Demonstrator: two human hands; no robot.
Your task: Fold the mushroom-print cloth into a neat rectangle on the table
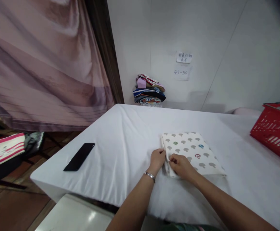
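Note:
A folded cream cloth with a mushroom print (195,150) lies on the white-covered table (120,138). My left hand (157,159), with a silver bracelet on the wrist, pinches the cloth's near left edge with closed fingers. My right hand (181,165) grips the same edge just beside it, fingers curled over the near left corner. Both hands touch the cloth and sit close together.
A black phone (79,156) lies near the table's left edge. A red plastic basket (275,131) stands at the right. A pile of folded clothes (149,91) sits at the far edge against the wall. A pink curtain (41,64) hangs at the left.

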